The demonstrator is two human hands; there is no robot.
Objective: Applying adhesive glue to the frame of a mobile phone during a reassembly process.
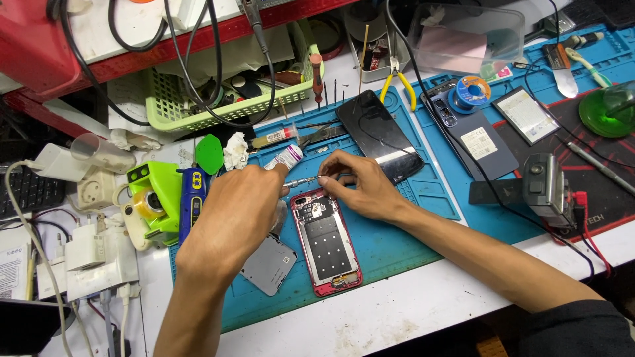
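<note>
The opened phone point(327, 238) lies on the work mat point(390, 238); loose back cover point(269, 263) just left of it, another phone point(379, 134) behind, basket point(198, 106) far behind-left.

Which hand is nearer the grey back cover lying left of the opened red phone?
Left. The left hand hovers right above the grey cover; the right hand is beyond the red phone.

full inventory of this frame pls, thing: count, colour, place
opened phone: 1, red frame, on blue mat under the hands
blue mat: 1, blue, bench centre
grey panel: 1, grey, left of opened phone
black phone: 1, black, behind the hands
dark phone: 1, dark blue, right mat
basket: 1, light green, back left
pliers: 1, yellow handles, back centre
thin tool: 1, metallic, between both hands
left hand: 1, grips thin tool
right hand: 1, fingertips at tool's tip
</note>
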